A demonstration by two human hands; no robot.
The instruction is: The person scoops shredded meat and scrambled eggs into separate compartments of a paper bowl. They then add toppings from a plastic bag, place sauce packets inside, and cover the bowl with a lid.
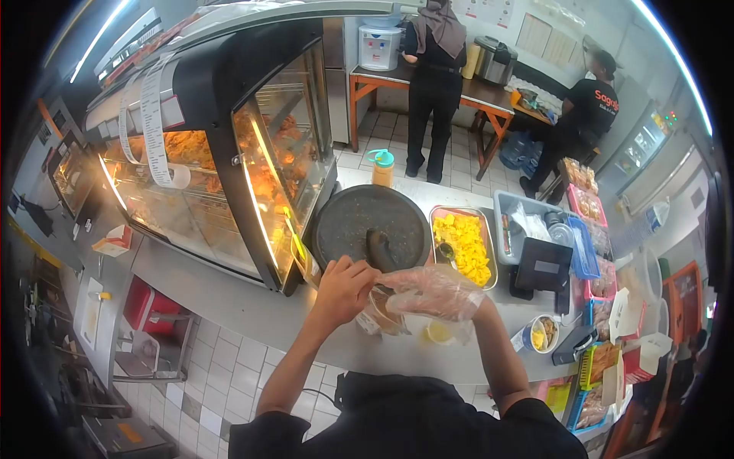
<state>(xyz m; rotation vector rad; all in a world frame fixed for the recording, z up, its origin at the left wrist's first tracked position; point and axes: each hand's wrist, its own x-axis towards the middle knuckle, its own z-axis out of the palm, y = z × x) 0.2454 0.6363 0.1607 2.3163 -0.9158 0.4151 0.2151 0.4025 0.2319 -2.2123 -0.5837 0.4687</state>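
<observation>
Over the counter, my left hand (345,289) is bare, its fingers closed in a pinch at the fingertips of my right hand. A thin clear plastic glove (451,287) covers my right hand (428,294), whose fingers stretch out to the left; the left fingers grip the glove's end. Just beyond both hands sits a wide dark stone mortar (344,218) with a dark curved pestle (378,249) in it. Beneath the hands lie a clear plastic package (377,315) with brownish contents, partly hidden, and a small container of something yellow (438,331).
A metal tray of yellow food (462,241) with a spoon stands right of the mortar. Left is a lit glass display case (229,168) of fried food. A paper bowl (540,334), a black device (541,266) and a grey bin (511,203) are right. Two people work behind.
</observation>
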